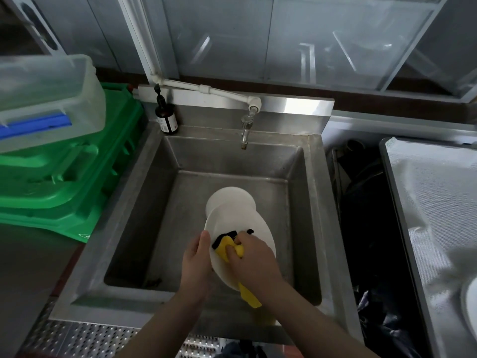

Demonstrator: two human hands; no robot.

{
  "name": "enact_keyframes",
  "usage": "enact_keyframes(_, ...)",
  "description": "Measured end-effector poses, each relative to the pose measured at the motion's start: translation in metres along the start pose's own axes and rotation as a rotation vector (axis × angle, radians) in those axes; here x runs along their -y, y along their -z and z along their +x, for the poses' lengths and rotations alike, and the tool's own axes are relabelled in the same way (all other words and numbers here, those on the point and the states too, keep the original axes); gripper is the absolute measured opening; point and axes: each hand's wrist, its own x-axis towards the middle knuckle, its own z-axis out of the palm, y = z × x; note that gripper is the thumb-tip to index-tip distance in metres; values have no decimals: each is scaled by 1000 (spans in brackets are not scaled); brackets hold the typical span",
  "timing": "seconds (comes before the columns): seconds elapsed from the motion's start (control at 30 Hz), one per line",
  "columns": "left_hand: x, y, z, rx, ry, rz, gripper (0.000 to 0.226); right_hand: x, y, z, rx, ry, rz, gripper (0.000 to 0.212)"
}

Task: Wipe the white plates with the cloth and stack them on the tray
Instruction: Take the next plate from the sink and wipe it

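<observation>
Head view. A slip is judged the main risk: the plate (237,223) is held tilted over the sink (304,202) by one edge only, so rubbing pressure could lever it loose onto the second plate (227,197) lying beneath. The left hand (195,257) is clamped on the plate's left rim, thumb on the face, fingers hidden behind. The right hand (254,257) is curled tight around the cloth (227,248), pressed to the plate's face beside that thumb. The tray (426,202) is seen well right of both hands.
</observation>
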Motion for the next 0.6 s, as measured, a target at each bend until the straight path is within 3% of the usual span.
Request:
enact_keyframes(0.3,-5,-1,5,-94,12,7,32,22,-5,-4,30,43,169,19)
enact_keyframes(0.6,-4,3,8,-112,46,11,31,0,0,-6,21,90,-21,22)
